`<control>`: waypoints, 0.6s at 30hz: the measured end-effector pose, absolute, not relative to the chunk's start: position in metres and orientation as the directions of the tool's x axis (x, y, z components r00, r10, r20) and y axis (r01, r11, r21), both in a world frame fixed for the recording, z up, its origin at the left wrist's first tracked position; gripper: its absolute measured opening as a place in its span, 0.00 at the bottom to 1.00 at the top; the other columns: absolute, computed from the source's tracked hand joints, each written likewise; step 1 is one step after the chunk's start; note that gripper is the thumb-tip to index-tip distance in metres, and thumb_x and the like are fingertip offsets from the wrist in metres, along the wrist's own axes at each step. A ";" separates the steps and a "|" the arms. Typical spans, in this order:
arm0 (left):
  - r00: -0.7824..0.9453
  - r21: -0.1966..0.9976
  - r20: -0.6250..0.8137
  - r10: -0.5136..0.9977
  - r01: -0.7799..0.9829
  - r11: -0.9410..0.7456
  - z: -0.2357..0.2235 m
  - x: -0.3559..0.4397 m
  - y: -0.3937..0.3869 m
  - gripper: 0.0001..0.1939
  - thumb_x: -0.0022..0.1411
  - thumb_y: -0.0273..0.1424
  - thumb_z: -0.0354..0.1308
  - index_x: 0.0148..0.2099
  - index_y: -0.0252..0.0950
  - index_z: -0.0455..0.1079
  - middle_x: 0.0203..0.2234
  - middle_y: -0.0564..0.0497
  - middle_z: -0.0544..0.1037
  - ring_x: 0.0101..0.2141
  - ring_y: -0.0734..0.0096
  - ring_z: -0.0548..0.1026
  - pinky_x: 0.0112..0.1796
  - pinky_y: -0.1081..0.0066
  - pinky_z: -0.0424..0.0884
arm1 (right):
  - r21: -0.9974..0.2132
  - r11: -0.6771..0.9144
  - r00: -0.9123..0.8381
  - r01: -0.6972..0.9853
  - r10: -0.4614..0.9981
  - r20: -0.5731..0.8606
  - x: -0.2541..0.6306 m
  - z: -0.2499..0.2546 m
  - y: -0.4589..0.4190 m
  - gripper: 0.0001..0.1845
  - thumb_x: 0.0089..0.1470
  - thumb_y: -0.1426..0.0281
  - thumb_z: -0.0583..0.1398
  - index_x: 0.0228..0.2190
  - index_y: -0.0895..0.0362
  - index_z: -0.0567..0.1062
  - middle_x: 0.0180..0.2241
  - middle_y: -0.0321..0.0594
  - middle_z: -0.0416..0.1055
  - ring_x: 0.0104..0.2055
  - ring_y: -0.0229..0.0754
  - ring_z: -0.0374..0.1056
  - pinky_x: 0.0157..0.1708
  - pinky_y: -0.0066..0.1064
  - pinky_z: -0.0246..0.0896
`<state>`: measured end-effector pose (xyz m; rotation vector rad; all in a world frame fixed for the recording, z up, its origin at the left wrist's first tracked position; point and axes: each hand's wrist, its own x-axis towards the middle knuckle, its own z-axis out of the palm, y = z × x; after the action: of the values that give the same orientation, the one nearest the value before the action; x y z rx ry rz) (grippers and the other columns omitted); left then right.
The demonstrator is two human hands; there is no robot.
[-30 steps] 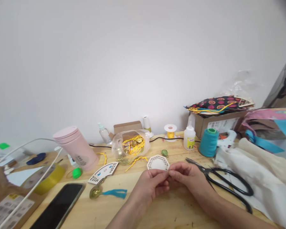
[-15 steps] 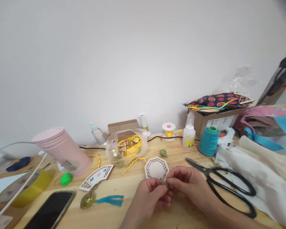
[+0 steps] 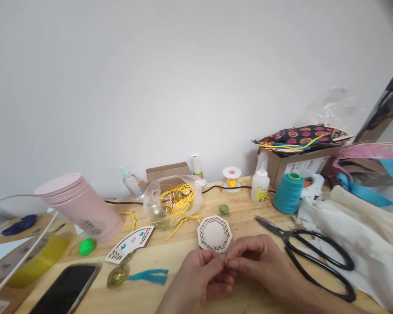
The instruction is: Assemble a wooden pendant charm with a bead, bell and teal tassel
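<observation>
My left hand point(image 3: 208, 274) and my right hand point(image 3: 260, 264) meet at the fingertips near the table's front. Both are closed in a pinch around something tiny and dark that is mostly hidden; its kind cannot be made out. Just beyond the fingers lies an octagonal wooden piece point(image 3: 214, 234) with a lattice border and pale centre. A wooden fan-shaped piece point(image 3: 130, 245) rests to the left, beside a brass-coloured round ornament point(image 3: 117, 277) with a blue tassel point(image 3: 149, 276). Black-handled scissors point(image 3: 284, 235) lie to the right of my right hand.
A plastic bag point(image 3: 153, 203) of yellow cords, a green thread bundle point(image 3: 224, 210), a yellow spool point(image 3: 232, 179), a glue bottle point(image 3: 260, 187) and a teal thread cone point(image 3: 287, 194) stand farther back. On the left are a pink cup point(image 3: 85, 209), a phone point(image 3: 67, 288) and yellow tape point(image 3: 41, 261).
My hands stay together and have shifted slightly down and left, with the right fingertips repositioned against the left. The view has moved a little; the objects on the table keep their places.
</observation>
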<state>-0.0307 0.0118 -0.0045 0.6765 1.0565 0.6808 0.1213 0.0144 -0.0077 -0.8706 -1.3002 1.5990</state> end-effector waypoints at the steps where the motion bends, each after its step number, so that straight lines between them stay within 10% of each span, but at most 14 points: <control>1: 0.326 0.770 -0.537 0.778 -0.188 0.610 -0.004 -0.030 0.012 0.10 0.45 0.31 0.62 0.26 0.27 0.71 0.18 0.50 0.73 0.19 0.81 0.69 0.23 0.81 0.67 | -0.978 -0.066 -0.370 -0.199 0.929 0.013 0.121 -0.008 0.014 0.03 0.40 0.70 0.63 0.22 0.57 0.77 0.22 0.37 0.73 0.26 0.36 0.66 0.28 0.25 0.60; 18: 0.293 0.812 -0.534 0.793 -0.083 0.578 0.000 -0.030 0.014 0.10 0.45 0.31 0.62 0.24 0.27 0.72 0.17 0.51 0.73 0.17 0.83 0.68 0.22 0.81 0.65 | -0.969 -0.087 -0.260 -0.231 0.965 -0.025 0.122 -0.013 0.017 0.04 0.39 0.71 0.64 0.21 0.59 0.76 0.19 0.35 0.72 0.22 0.33 0.65 0.24 0.22 0.59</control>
<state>-0.0299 0.0141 0.0003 0.7646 1.1295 0.6655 0.1216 0.0173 -0.0125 -0.9330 -1.1778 1.5438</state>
